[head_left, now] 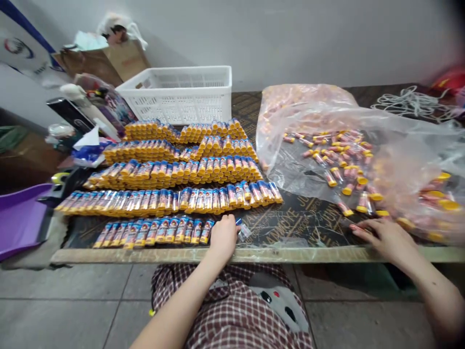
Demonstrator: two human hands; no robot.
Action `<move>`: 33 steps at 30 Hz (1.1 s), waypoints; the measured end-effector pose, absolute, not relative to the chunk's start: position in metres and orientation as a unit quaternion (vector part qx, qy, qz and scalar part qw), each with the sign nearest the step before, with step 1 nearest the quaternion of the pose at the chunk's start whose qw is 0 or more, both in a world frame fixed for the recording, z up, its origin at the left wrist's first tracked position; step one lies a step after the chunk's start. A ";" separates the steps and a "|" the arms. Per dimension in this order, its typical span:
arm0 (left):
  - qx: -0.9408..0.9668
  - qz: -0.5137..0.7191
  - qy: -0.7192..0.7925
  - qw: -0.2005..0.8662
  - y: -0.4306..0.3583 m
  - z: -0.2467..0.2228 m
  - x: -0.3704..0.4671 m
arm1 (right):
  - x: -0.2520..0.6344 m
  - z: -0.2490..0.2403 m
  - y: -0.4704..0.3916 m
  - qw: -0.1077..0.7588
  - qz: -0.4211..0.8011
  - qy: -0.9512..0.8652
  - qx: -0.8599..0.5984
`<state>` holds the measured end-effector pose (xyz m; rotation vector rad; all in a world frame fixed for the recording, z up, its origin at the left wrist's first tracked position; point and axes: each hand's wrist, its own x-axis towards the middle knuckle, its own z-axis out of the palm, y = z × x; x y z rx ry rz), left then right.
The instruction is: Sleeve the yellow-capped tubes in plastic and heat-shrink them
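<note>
My left hand (224, 237) is closed at the right end of the front row of small tubes (156, 231), which have blue tops, yellow bottoms and printed wrappers. Its fingers are mostly hidden. A clear plastic piece with a blue edge (244, 231) shows just right of it; whether the hand holds this, I cannot tell. On the right, my right hand (392, 240) has its thumb and fingers around a small pink tube (356, 228), partly covered by the fingertips. Beside it, loose pink tubes with yellow caps (341, 160) lie on an opened clear plastic bag (286, 167).
Several stacked rows of wrapped tubes (174, 169) fill the table's left half. Behind them stands a white plastic crate (189, 97). A purple dustpan (22, 218) is at far left, a paper bag (112, 60) at back left, white cord (414, 104) at back right. The table's wooden edge (276, 255) runs in front.
</note>
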<state>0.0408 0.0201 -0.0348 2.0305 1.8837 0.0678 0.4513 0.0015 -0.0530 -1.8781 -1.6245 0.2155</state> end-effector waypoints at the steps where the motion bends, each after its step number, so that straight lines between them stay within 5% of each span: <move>1: 0.720 0.041 0.666 0.189 0.020 -0.037 0.041 | 0.440 -0.050 0.002 0.291 0.114 -0.625 -0.715; 4: 0.699 0.164 0.652 0.246 0.016 -0.040 0.040 | 0.389 -0.040 -0.004 0.346 0.233 -0.567 -0.710; 7: 0.560 0.329 0.619 0.441 0.013 -0.039 0.042 | 0.325 -0.031 -0.015 0.430 0.369 -0.500 -0.655; 12: 0.274 0.439 0.538 0.666 0.013 -0.031 0.042 | 0.247 -0.021 -0.031 0.517 0.418 -0.470 -0.580; 33: 0.198 0.493 0.541 0.653 0.011 -0.028 0.036 | 0.206 -0.027 -0.055 0.518 0.221 -0.636 -0.527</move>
